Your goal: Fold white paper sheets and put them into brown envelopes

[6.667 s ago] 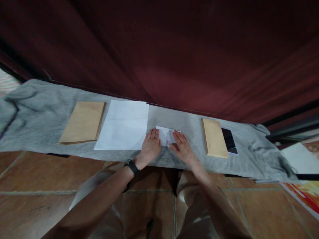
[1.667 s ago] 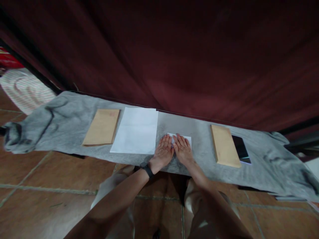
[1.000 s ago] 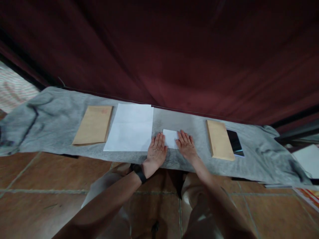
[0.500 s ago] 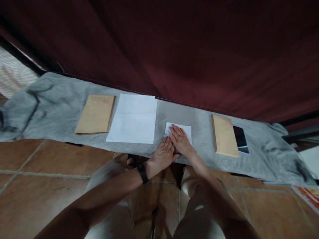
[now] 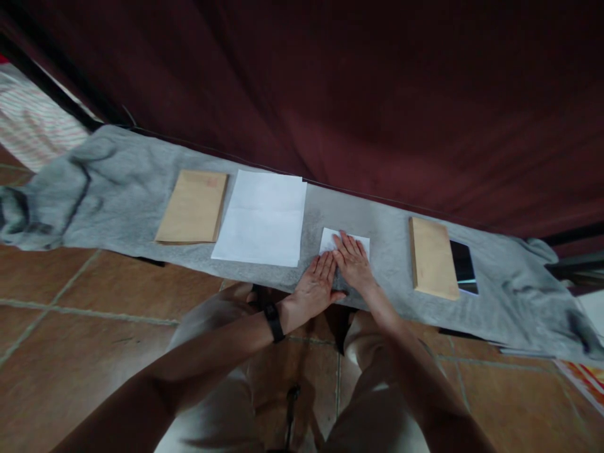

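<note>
A small folded piece of white paper (image 5: 331, 238) lies on the grey cloth just in front of me. My right hand (image 5: 353, 261) rests flat across it, fingers stretched out, covering much of its middle. Beside it, my left hand (image 5: 317, 289) lies flat with fingers extended, its tips at the paper's lower left edge and against the right hand. A dark band is on the left wrist. Just left of the hands is a stack of large white sheets (image 5: 262, 220).
A stack of brown envelopes (image 5: 194, 207) lies left of the sheets. Another brown envelope stack (image 5: 434, 258) lies to the right, partly over a phone (image 5: 465, 267). The grey cloth (image 5: 387, 251) covers a narrow bench, with a dark red curtain (image 5: 358, 113) behind it.
The view has shifted, so the things on the bench appear slightly further right. My right hand still lies flat on the folded paper, with my left hand beside it.
</note>
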The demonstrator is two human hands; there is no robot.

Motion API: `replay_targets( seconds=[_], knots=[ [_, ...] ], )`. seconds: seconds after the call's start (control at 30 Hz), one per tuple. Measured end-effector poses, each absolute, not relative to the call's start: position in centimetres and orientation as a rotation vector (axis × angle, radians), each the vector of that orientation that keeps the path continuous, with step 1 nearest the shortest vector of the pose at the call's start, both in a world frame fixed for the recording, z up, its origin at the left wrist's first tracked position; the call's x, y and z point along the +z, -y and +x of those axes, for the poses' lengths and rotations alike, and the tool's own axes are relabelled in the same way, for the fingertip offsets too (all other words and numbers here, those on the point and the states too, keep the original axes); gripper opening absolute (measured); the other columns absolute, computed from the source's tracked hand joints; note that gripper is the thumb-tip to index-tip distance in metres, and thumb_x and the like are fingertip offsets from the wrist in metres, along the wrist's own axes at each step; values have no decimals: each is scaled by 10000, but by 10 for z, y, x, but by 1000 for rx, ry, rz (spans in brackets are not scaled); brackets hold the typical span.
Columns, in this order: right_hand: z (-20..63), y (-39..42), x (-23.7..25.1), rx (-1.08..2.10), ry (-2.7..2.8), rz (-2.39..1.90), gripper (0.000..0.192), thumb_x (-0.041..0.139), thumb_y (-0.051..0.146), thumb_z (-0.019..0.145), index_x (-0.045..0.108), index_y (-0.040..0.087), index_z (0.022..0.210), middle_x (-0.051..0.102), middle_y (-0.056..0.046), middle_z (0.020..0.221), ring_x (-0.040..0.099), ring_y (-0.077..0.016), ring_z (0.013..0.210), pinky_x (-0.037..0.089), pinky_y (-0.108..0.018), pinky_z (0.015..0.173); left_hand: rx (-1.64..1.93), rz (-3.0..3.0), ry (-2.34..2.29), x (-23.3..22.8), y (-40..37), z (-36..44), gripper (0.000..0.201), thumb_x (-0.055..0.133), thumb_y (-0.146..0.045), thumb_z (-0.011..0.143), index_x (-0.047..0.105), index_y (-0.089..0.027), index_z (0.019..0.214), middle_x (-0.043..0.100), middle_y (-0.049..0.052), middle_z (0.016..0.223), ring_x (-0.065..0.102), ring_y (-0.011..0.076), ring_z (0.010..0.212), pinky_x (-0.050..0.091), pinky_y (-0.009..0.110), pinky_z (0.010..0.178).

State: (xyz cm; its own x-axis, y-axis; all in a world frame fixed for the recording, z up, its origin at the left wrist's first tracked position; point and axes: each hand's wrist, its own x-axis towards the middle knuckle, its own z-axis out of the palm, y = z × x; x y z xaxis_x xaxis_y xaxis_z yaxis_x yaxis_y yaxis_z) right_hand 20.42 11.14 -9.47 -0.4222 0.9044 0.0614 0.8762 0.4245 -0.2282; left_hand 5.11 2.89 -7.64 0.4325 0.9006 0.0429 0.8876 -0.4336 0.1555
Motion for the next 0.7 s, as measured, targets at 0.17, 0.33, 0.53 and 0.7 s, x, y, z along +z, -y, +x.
replay_targets(
  seconds=[0.17,0.33,0.53,0.7],
  knots=[
    [210,-112,-99,172,2469,-1613,552,298,382,1081,341,211,1605,274,-85,1688,267,-257,1551,203,-495,1256,157,2548,-1659,-75,-26,51,880,513,-628,963,342,-10,1565,323,264,1620,255,370,1544,222,537,1261],
    [216,-113,-104,140,2420,-1650,563,314,387,1081,335,184,1605,283,-114,1682,261,-280,1552,217,-521,1245,151,2530,-1700,-72,-26,51,888,524,-623,958,361,22,1546,321,306,1601,283,399,1529,254,556,1240],
    [223,-112,-106,159,2360,-1673,577,316,408,1080,349,145,1593,308,-153,1666,293,-321,1538,226,-563,1235,77,2485,-1790,-67,-28,50,925,539,-617,952,376,108,1503,320,362,1569,317,429,1507,274,526,1234],
    [230,-112,-110,154,2294,-1709,592,303,436,1078,346,149,1593,323,-158,1658,308,-333,1531,237,-588,1225,115,2466,-1838,-69,-30,49,862,495,-598,977,402,79,1502,355,357,1557,358,434,1487,307,552,1207]
  ],
)
